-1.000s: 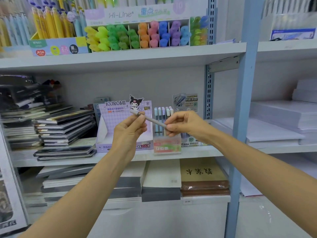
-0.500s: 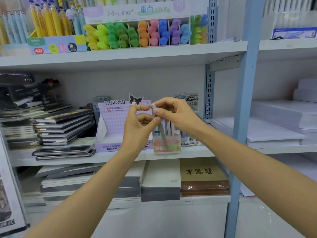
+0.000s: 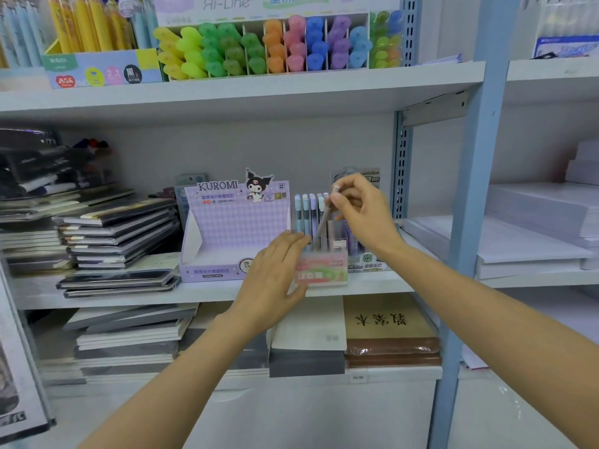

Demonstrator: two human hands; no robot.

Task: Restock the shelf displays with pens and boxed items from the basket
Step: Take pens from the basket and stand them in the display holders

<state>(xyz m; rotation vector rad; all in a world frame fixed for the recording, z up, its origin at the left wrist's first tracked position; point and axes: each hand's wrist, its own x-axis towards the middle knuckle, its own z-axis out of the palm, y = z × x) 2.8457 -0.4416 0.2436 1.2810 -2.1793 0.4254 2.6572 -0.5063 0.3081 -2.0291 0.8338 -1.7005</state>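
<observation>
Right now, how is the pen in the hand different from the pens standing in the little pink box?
The held pen is greyish-beige; the boxed pens are blue and lilac. The held pen leans; the boxed pens stand upright. The right hand pinches the held pen near its top; no fingers grip the boxed pens. Both are slim, and both point down into the pink box.

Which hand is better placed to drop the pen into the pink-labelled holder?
Right: the right hand pinches the pen over the holder; the left hand lies open beside it.
</observation>
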